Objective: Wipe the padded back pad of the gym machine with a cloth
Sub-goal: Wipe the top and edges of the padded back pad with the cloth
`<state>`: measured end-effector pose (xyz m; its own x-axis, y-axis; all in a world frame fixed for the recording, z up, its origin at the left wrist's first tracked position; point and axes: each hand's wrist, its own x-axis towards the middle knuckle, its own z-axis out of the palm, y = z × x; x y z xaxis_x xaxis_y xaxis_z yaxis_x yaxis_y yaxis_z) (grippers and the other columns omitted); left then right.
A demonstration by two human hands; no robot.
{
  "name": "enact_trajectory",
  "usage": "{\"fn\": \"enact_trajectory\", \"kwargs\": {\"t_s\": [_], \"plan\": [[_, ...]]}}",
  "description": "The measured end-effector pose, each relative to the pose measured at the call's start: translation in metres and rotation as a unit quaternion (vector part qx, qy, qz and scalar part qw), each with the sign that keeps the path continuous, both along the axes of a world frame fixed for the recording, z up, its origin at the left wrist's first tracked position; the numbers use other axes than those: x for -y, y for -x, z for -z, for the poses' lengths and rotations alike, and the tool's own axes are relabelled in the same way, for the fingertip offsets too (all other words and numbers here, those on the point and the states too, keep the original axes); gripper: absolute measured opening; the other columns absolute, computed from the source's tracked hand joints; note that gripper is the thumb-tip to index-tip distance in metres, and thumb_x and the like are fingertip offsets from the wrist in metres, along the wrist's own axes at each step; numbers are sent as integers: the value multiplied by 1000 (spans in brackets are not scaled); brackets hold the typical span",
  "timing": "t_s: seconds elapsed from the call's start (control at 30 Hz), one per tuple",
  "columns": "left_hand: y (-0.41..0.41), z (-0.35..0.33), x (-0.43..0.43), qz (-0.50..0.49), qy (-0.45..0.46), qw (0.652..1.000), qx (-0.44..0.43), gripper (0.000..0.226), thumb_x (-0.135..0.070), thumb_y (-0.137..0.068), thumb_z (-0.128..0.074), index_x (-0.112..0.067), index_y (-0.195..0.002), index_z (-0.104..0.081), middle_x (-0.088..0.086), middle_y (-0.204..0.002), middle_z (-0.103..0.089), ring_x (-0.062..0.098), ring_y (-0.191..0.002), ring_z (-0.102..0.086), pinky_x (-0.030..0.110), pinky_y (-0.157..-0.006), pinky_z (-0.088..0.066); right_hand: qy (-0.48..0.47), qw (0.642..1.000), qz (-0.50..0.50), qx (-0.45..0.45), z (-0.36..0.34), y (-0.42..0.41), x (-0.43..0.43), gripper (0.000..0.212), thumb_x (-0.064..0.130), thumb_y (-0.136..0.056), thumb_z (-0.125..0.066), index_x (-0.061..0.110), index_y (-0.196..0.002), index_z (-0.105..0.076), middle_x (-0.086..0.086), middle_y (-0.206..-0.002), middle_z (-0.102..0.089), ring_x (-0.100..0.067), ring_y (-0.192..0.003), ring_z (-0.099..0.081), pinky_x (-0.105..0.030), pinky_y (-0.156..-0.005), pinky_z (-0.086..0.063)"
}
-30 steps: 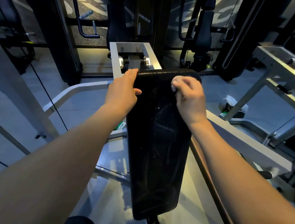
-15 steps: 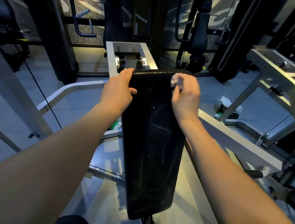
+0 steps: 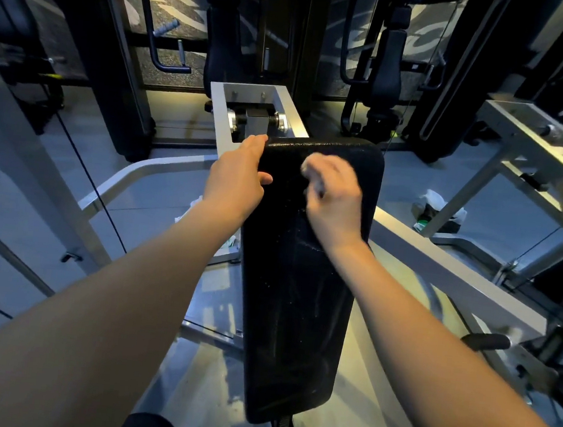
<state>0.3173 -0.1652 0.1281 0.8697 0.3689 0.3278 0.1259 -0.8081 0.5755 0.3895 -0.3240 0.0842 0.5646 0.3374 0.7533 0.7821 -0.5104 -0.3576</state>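
Curling round a pale cloth (image 3: 309,168), the right hand (image 3: 337,201) presses the back pad (image 3: 298,317); left hand (image 3: 239,175) grips its corner.

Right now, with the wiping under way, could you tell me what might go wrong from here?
1. The cloth is a small wad bunched in the right hand, so it may cover narrow strips and miss much of the long back pad.
2. The left hand holds the pad's top edge close to the metal frame; fingers could get pinched if the pad shifts.
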Motion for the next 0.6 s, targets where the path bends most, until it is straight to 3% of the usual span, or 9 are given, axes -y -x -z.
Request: {"fn": "enact_trajectory", "kwargs": {"t_s": [0.13,0.27,0.37,0.53,0.6], "plan": [[-1,3,-1,0,-2,1000,7,57,-12,-94,-66,-26,-144,-44,8,-117,-69,29,-110,-64,45,-90,-52,149,981,-105,64,-6,-3,21,25,0,-94,-57,3,-115,-71,-10,-112,-67,-25,-107,-60,-28,-96,-47],[-1,6,-7,11,26,1000,8,57,-6,-95,-61,-30,-143,-43,2,-109,-70,18,-98,-67,44,-86,-55,28,998,23,49,-40,-26,10,21,-3,-91,-59,9,-101,-72,-5,-99,-66,-22,-98,-59,-26,-92,-47],[1,5,-10,23,31,999,14,57,-11,-95,-62,-30,-144,-43,3,-113,-70,23,-106,-64,42,-87,-51,7,1000,26,14,-26,-6,-10,18,-2,-90,-59,9,-98,-71,-4,-105,-66,-20,-103,-58,-20,-97,-42],[-1,1,-19,50,27,998,-11,67,-20,-93,-69,-28,-152,-39,5,-140,-57,28,-128,-52,43,-104,-44,231,962,-138,44,-11,15,15,18,4,-92,-53,6,-100,-69,-7,-111,-66,-28,-105,-59,-38,-91,-50],[0,-3,-25,68,62,995,-29,73,-22,-91,-72,-30,-154,-37,4,-144,-55,27,-132,-50,45,-110,-44,210,970,-109,54,-27,7,14,18,1,-92,-56,6,-100,-71,-8,-105,-65,-27,-101,-59,-34,-89,-49]]}}
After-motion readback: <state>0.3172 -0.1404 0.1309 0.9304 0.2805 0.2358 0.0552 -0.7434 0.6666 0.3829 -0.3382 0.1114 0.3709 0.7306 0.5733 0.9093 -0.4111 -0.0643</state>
